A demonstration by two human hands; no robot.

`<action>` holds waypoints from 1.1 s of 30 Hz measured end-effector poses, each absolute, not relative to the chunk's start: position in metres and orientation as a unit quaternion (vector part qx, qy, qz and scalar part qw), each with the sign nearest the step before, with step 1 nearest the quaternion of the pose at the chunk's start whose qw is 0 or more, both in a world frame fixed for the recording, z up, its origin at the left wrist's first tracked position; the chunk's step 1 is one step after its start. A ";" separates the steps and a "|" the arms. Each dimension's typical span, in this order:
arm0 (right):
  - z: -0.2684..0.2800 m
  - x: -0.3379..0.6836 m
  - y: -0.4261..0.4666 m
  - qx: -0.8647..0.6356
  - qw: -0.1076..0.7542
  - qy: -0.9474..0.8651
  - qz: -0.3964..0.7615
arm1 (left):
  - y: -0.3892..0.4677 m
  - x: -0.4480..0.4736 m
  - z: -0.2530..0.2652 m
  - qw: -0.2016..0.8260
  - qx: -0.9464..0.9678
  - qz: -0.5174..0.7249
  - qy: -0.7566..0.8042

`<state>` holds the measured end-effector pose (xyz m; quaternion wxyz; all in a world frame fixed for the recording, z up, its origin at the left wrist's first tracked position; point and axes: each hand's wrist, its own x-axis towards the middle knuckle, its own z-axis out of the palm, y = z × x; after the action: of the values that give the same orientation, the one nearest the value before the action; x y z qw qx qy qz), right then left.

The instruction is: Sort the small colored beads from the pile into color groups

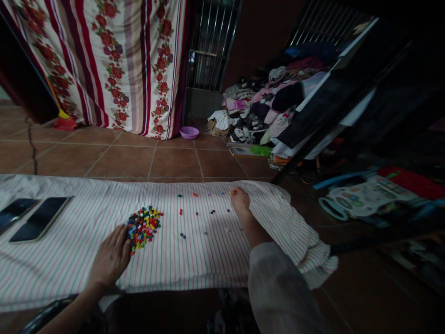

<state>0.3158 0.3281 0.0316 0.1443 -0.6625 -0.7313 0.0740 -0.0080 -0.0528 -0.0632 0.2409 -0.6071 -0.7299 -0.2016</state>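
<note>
A heap of small colourful beads lies on the striped cloth. My left hand rests flat at the heap's left edge, fingers stretched out and touching it. My right hand is near the cloth's far edge, fingers pinched at a tiny yellow bead. Small groups of beads are spaced out in rows between my hands: a dark green group, an orange group, a blue bead, a red group, a black group and a dark grey group. Their exact shape is too small to make out.
Striped cloth covers the long table. Two phones lie at the left, one a dark-screened phone. Beyond are a floral curtain, a purple basin and a clothes pile. A baby walker stands at right.
</note>
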 end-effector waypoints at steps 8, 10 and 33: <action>0.028 0.272 0.264 -0.548 0.200 -0.802 0.129 | -0.048 -0.003 -0.062 0.200 -0.565 -0.229 -0.767; 0.025 0.256 0.243 -0.495 0.221 -0.825 0.156 | -0.047 -0.001 -0.061 0.188 -0.553 -0.233 -0.778; 0.003 0.146 0.109 -0.307 0.079 -0.920 0.231 | -0.046 0.006 -0.051 0.177 -0.533 -0.217 -0.799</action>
<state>0.1461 0.1094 0.0026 0.0788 -0.3075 -0.9197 0.2310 0.0061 -0.0462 -0.0512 0.1772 -0.5326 -0.7985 -0.2174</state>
